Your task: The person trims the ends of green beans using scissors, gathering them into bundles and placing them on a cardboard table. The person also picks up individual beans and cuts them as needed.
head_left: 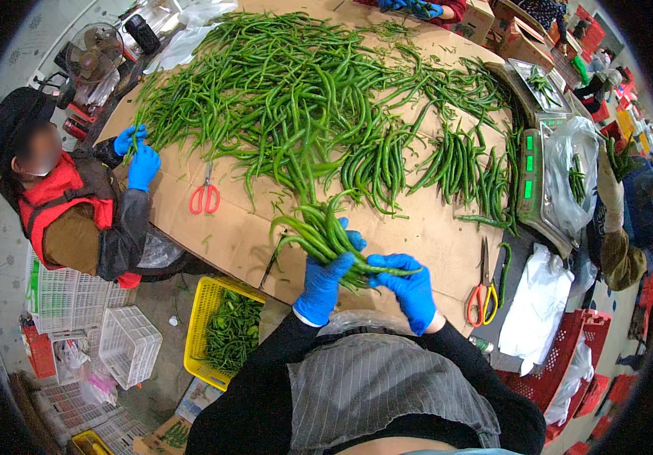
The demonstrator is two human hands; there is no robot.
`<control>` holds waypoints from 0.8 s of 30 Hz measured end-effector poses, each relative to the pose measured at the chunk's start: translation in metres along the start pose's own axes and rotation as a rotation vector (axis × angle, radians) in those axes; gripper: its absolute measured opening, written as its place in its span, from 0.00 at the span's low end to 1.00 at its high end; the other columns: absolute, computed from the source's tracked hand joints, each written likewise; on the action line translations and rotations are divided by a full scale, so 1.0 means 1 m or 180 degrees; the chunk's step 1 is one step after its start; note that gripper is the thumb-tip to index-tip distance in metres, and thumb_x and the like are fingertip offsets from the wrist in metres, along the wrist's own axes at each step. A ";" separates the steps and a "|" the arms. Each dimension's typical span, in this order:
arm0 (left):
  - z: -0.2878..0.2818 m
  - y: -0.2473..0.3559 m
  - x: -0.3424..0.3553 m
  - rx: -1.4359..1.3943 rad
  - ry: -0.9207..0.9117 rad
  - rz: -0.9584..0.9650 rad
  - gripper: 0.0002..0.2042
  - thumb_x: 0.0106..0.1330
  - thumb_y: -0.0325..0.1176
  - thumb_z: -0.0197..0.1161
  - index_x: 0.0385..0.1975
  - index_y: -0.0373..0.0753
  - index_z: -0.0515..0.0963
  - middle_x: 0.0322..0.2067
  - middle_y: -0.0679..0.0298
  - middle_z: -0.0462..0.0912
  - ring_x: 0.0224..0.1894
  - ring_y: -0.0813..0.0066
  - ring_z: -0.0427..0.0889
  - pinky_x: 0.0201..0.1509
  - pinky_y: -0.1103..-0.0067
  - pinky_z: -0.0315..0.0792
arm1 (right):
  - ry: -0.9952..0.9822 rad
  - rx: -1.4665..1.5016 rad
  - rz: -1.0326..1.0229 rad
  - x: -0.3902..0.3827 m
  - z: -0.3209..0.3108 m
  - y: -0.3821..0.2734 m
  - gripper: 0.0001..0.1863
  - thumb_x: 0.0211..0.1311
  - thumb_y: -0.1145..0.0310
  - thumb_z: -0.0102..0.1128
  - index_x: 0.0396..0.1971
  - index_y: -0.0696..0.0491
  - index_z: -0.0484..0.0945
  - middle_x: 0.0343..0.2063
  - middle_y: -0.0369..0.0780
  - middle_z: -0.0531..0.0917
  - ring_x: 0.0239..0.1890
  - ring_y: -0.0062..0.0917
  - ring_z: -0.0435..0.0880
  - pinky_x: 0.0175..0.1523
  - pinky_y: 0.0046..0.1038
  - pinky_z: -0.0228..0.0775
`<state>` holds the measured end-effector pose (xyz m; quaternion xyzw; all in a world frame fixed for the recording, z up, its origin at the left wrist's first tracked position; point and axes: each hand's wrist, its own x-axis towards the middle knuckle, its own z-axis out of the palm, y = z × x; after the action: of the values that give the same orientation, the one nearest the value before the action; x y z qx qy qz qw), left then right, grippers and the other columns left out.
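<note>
Our left grip [323, 282] clasps bunched green chili peppers [316, 232], apparently freeing our right grip [410, 294], which pinches one pepper [392, 270].

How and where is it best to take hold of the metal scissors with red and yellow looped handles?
I would take the metal scissors with red and yellow looped handles by those handles, coming from the near side with the blue-gloved right hand once free, as it is closer. The loops face you, while the blades point away.
</note>
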<state>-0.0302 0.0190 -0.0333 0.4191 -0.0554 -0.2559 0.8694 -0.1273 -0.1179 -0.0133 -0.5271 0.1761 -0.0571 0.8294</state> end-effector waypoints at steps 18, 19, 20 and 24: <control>-0.036 0.034 -0.005 0.0035 0.0221 0.0057 0.26 0.57 0.26 0.60 0.58 0.32 0.65 0.39 0.62 0.77 0.43 0.69 0.77 0.52 0.70 0.72 | 0.0562 -0.3666 -0.2951 0.204 -0.026 -0.051 0.12 0.51 0.75 0.60 0.38 0.48 0.82 0.37 0.42 0.81 0.38 0.37 0.79 0.43 0.35 0.72; -0.041 0.034 -0.006 0.0005 0.0326 0.0030 0.27 0.56 0.26 0.60 0.58 0.31 0.65 0.39 0.62 0.78 0.43 0.69 0.77 0.52 0.70 0.73 | 0.0458 -0.2785 -0.2446 0.194 -0.020 -0.065 0.13 0.55 0.74 0.60 0.43 0.53 0.80 0.37 0.39 0.84 0.35 0.33 0.81 0.40 0.31 0.72; -0.046 0.032 -0.007 -0.0069 0.0432 0.0005 0.27 0.56 0.26 0.60 0.58 0.31 0.65 0.39 0.62 0.78 0.43 0.69 0.77 0.52 0.70 0.72 | 0.0047 -0.0886 -0.1736 0.183 -0.008 -0.076 0.14 0.61 0.71 0.58 0.46 0.58 0.77 0.37 0.38 0.84 0.31 0.22 0.79 0.36 0.24 0.70; -0.044 0.037 0.001 -0.0129 0.0441 0.0002 0.26 0.57 0.28 0.61 0.57 0.32 0.66 0.40 0.62 0.77 0.43 0.69 0.77 0.52 0.71 0.73 | -0.0389 -0.0794 -0.0620 0.146 0.004 -0.102 0.16 0.64 0.68 0.55 0.50 0.56 0.76 0.32 0.35 0.83 0.25 0.10 0.73 0.29 0.13 0.64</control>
<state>-0.0008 0.0681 -0.0338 0.4181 0.0099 -0.2270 0.8795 0.0199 -0.2001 0.0459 -0.6431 0.0791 -0.0827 0.7572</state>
